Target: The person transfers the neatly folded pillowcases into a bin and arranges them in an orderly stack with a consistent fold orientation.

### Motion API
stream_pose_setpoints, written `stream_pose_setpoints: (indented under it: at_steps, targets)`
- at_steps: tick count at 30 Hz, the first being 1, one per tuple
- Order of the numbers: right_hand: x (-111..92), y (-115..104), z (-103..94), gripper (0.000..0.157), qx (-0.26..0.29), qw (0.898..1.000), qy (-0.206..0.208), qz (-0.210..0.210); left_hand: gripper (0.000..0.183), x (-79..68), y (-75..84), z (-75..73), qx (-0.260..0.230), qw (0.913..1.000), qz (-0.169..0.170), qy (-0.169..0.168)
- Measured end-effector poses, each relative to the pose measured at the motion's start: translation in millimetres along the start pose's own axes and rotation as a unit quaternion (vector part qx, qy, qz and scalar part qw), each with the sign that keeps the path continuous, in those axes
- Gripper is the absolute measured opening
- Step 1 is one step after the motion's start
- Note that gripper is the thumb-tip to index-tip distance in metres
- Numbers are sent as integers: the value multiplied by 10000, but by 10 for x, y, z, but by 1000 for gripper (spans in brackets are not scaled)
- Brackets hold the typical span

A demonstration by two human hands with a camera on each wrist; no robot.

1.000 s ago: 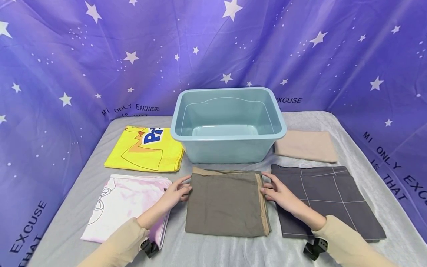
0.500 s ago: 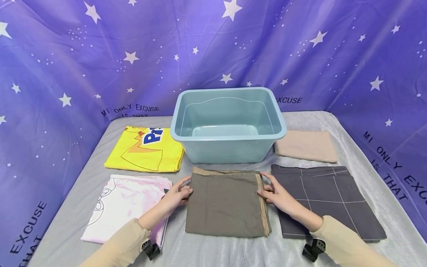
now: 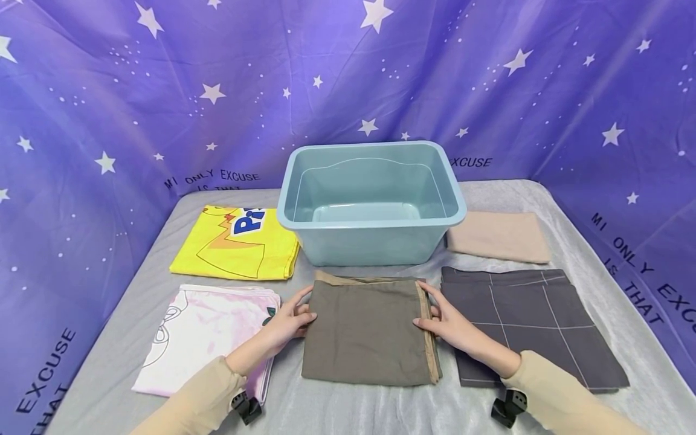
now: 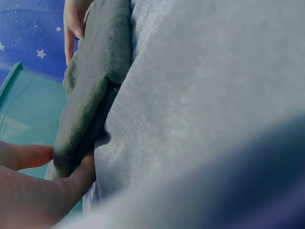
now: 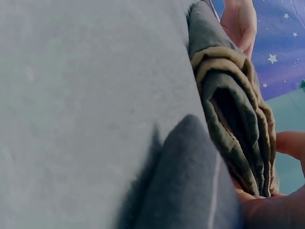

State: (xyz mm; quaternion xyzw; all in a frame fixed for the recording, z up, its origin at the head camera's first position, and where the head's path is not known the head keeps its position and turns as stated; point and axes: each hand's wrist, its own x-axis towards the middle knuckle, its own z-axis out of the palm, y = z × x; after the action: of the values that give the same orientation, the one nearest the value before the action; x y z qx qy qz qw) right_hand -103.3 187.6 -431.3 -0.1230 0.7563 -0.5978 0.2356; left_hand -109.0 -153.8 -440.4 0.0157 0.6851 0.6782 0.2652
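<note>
A folded olive-brown cloth (image 3: 364,332) with tan edges lies flat in front of the blue-green tub. My left hand (image 3: 285,323) grips its left edge, thumb on top; the left wrist view has fingers (image 4: 78,179) tucked beneath the fabric (image 4: 90,86). At the right edge my right hand (image 3: 451,320) holds the layers, its thumb over the tan border. Stacked folds (image 5: 238,114) show from the side in the right wrist view, where fingers (image 5: 257,205) reach under them. Parts of the fingers are hidden by the cloth.
The tub (image 3: 370,244) stands behind the cloth. A yellow printed cloth (image 3: 228,248) and a pink-white cloth (image 3: 212,332) lie left. On the right are a beige cloth (image 3: 500,237) and a dark checked cloth (image 3: 527,326). A starry purple curtain (image 3: 348,78) surrounds the grey surface.
My right hand has shifted slightly left, its thumb coming over the cloth's right border. The left thumb has moved slightly further onto the left edge. The cloth stays in place.
</note>
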Motion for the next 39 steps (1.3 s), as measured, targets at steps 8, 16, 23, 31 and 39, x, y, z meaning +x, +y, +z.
stream_pose_setpoints:
  at_steps: [8, 16, 23, 31, 39]
  targets:
    - [11, 3, 19, 83, 156, 9999, -24, -3, 67, -1, -6, 8, 12, 10000, 6, -51]
    - [-3, -22, 24, 83, 240, 9997, 63, -78, 68, -7, 8, 13, -108, 9999, 96, -28]
    - [-6, -48, 27, 82, 207, 9995, 131, -197, 68, -23, 42, 24, -191, 9997, 174, -28]
    - [0, -81, 9, 80, 278, 9986, 159, -428, 68, -36, 88, 37, -218, 9995, 188, 103]
    - [-30, -158, -34, 81, 268, 9986, 190, -404, 69, -49, 125, 48, -321, 9990, 259, 176]
